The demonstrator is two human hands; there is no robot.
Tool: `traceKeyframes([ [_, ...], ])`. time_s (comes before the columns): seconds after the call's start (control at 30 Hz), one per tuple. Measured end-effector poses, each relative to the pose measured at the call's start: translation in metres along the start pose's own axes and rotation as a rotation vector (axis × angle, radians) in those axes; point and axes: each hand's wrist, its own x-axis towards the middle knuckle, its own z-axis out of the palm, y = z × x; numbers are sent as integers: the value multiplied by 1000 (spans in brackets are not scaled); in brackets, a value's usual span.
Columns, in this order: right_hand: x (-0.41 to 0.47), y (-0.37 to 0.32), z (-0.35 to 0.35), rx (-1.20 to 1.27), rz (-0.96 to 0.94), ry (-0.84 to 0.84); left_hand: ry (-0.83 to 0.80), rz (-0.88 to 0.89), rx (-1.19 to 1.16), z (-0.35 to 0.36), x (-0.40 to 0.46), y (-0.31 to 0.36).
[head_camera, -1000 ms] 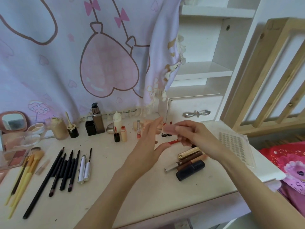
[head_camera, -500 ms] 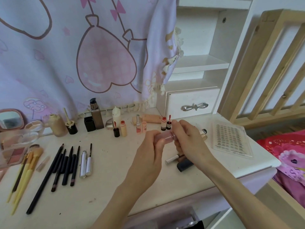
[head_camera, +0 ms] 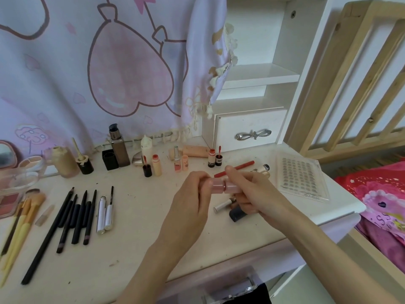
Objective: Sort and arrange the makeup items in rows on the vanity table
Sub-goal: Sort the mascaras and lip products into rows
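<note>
A: Where is the pink lip tube (head_camera: 223, 186) at this moment?

B: It is in the centre of the frame, held lying sideways above the vanity table (head_camera: 140, 255). The left hand (head_camera: 188, 207) pinches its left end and the right hand (head_camera: 256, 194) has its fingers curled around the right part. I see a dark seam in the middle, so I think the cap is being closed or opened; which of the two I cannot tell.

A: How will it handle?

B: I judge it small, light and stiff, made of smooth plastic, so a little slippery. It is best to hold it on the round body near each end, not on the seam. It should not break easily, but it can roll if it is laid down on its side.

A: And the room for moving?

B: At the lower centre of the frame the table is bare, between the row of black pencils (head_camera: 74, 216) at the left and the small heap of dark tubes (head_camera: 234, 210) below the right hand. The table front edge is close to the wrists, so a rolling tube could fall there. At the right, the clear lash tray (head_camera: 298, 178) lies near the table corner. The small standing bottles (head_camera: 179, 164) at the upper centre are close together, so reaching there needs care.
</note>
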Motion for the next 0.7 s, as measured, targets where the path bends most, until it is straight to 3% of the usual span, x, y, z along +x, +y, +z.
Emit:
traceKeyframes([
  [0.1,6,7,-1,-32,-118,26,0,-75,-4,4,4,-4],
  [0.2,10,10,2,-305,-371,102,-73,-327,-162,4,17,-13],
  [0.27,14,14,3,-298,-375,110,-122,-397,-242,-2,28,-18],
  [0.47,30,11,13,-50,1,148,-20,-97,-43,-3,34,-36],
  [0.63,34,17,11,175,-172,-46,102,-100,-89,-5,30,-43],
  [0.7,35,15,14,191,-117,-57,125,-108,-101,-6,29,-43],
])
